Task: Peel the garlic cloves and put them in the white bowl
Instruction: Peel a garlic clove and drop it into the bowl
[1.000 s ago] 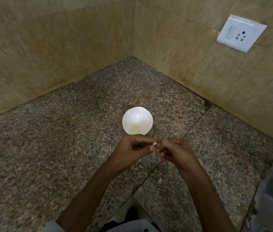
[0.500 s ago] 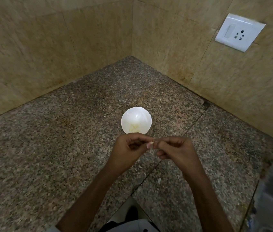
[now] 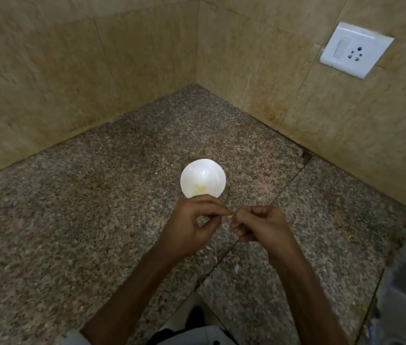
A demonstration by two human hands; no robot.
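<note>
1. Now the left hand (image 3: 192, 226) and the right hand (image 3: 262, 225) meet fingertip to fingertip, each pinching a small pale garlic clove (image 3: 229, 215) between thumb and forefinger, with the other fingers curled in.
2. Fingertips hide most of the clove, so I cannot tell whether skin is on it.
3. Just beyond the grip, the white bowl (image 3: 213, 170) stands on the granite counter (image 3: 85, 220), with pale peeled cloves (image 3: 200, 189) at its bottom.
4. Nearer the person than the grip, skin scraps (image 3: 236, 268) lie on the counter.
</note>
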